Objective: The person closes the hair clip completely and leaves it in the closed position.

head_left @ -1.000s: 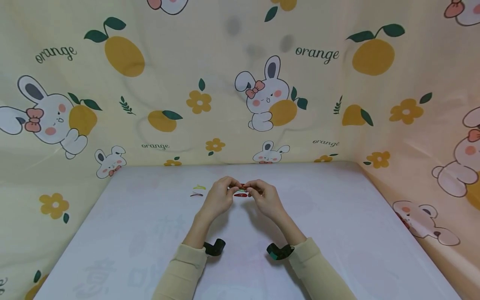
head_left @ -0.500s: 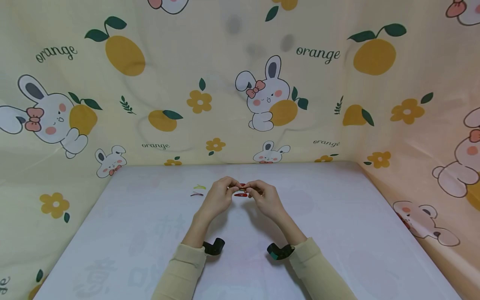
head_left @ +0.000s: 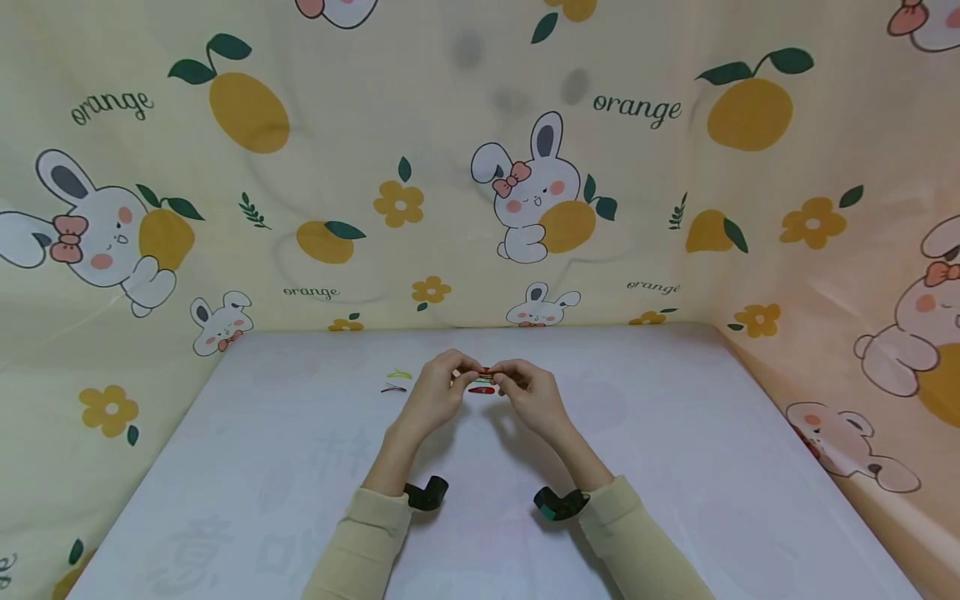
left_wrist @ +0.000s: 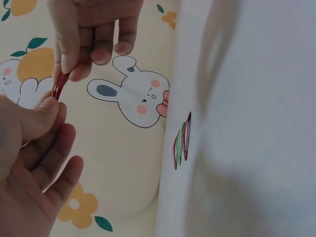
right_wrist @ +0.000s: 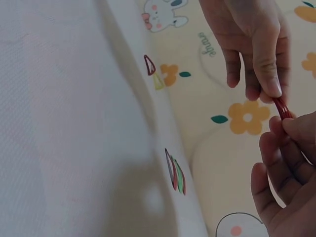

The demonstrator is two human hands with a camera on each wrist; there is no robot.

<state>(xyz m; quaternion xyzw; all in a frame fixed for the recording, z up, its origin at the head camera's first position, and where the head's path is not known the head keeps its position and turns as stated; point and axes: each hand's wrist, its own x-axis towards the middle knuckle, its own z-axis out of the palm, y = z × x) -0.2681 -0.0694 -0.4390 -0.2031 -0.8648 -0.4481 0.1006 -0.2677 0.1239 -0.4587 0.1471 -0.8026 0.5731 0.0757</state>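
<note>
Between my hands is a slim red snap hair clip (left_wrist: 59, 87), each end pinched between fingertips and thumb. My left hand (head_left: 437, 392) holds its left end and my right hand (head_left: 535, 396) its right end, raised above the table's far part. The other fingers of both hands are loosely bent. Below the held clip, on the table, lie a green snap clip (left_wrist: 180, 143) and red ones beside it, such as the red clip (head_left: 482, 390) in the head view. The fingertips cover part of the held clip.
To the left of my left hand, a yellow clip (head_left: 399, 374) and a dark red clip (head_left: 393, 388) lie on the white table (head_left: 480, 533). A cloth printed with rabbits and oranges (head_left: 450, 92) hangs behind the table and along its sides.
Both hands keep their pinch on the red clip and have shifted only slightly. The held clip tilts a little between the fingers; the clips on the table have not moved.
</note>
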